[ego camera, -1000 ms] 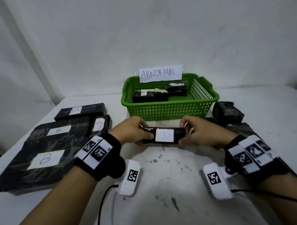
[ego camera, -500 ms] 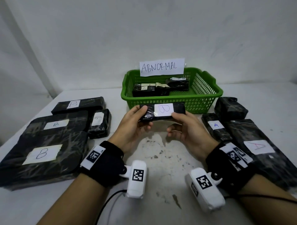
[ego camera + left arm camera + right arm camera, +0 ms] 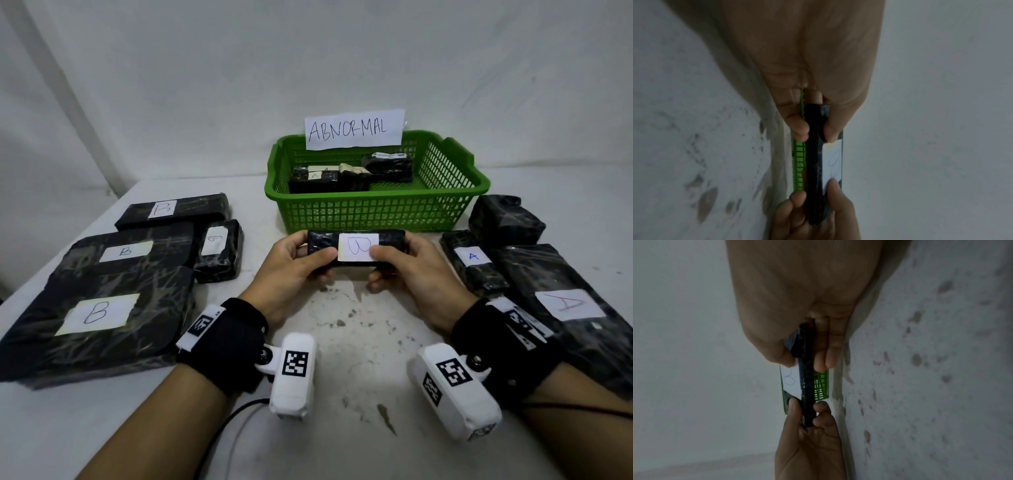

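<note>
Packet [image 3: 356,251] up off the surface [image 3: 342,342], black-wrapped, held level just in front of the green basket [image 3: 376,212], with its white label [image 3: 358,247] turned toward the person. Left hand [image 3: 291,274] has one end, grip closed around it, thumb on top and fingers curled beneath. Right hand [image 3: 411,274] mirrors that at the other end, thumb tip touching the label's edge. Behind, the basket carries an ABNORMAL sign [image 3: 354,129] and holds a few dark parcels [image 3: 329,178]. B-marked packages [image 3: 102,301] lie off to the left, and A-marked packages [image 3: 561,301] lie to the right, beside the right wrist.
</note>
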Action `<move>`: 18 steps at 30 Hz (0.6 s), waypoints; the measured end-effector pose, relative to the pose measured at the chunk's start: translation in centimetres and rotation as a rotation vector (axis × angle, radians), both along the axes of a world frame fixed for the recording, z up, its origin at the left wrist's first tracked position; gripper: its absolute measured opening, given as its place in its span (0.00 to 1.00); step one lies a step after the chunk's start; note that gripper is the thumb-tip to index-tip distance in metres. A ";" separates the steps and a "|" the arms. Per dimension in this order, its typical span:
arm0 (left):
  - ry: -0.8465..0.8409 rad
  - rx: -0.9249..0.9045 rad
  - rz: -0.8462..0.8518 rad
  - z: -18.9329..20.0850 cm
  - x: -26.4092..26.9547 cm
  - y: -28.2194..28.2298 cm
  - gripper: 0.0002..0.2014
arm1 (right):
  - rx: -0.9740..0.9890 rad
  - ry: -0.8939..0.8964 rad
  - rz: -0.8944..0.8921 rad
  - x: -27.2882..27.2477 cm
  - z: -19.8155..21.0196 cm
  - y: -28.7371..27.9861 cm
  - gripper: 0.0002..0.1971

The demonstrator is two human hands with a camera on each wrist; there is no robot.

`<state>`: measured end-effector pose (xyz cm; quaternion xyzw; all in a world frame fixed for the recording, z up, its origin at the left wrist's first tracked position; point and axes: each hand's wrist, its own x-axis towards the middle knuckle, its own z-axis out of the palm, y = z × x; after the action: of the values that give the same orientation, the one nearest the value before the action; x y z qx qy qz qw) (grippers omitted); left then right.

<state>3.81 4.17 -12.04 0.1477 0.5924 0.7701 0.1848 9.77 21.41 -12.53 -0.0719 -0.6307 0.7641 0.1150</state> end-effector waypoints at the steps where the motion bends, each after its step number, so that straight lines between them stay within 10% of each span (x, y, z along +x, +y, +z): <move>1: 0.011 -0.016 0.003 0.0 0.0 0.0 0.14 | 0.025 0.008 -0.014 0.0 -0.1 0.0 0.03; 18: -0.067 0.035 -0.015 0.7 0.9 0.5 0.11 | -0.120 0.063 0.027 0.4 0.0 0.4 0.05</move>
<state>4.74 4.63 -11.37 0.1297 0.5711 0.7835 0.2076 10.18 21.78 -12.49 -0.0459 -0.5806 0.8040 0.1198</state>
